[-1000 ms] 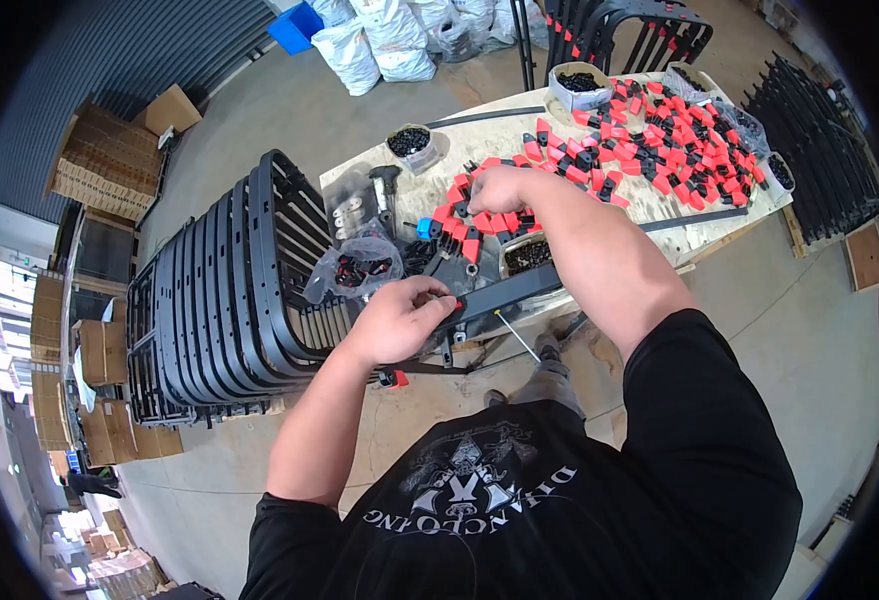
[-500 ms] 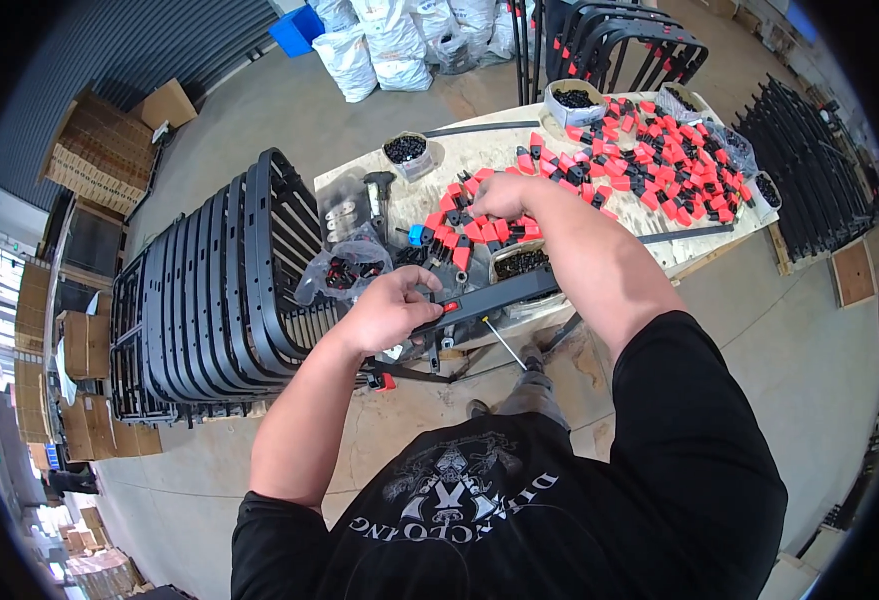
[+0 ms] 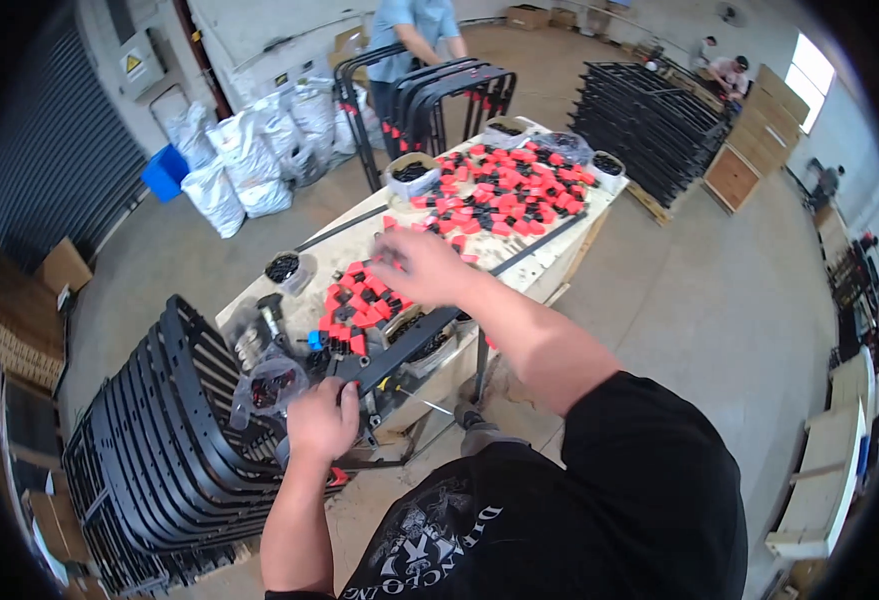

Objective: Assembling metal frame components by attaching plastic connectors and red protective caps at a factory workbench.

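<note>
Resting at the near end of a black bar (image 3: 399, 352), the left hand (image 3: 322, 422) has its fingers curled, but whether they pinch anything cannot be told. Beyond, the blurred right hand (image 3: 429, 268) is at a pile of red-and-black pieces (image 3: 352, 306) on the counter (image 3: 343, 250), fingers bent, grip unclear. Farther off lies a bigger heap (image 3: 509, 190) of them, with a co-worker (image 3: 391, 24) behind black frames (image 3: 451, 88) past it.

Right hand (image 3: 424, 270) is showing blurred over the red-black pieces (image 3: 364, 307), finger detail not resolving. Left hand (image 3: 321, 420) is partly covering the black bar's (image 3: 406, 346) end. Bar is hiding part of the tub (image 3: 439, 357) at the bench's (image 3: 346, 250) near edge. Frame top is cropping the co-worker (image 3: 414, 40).
</note>
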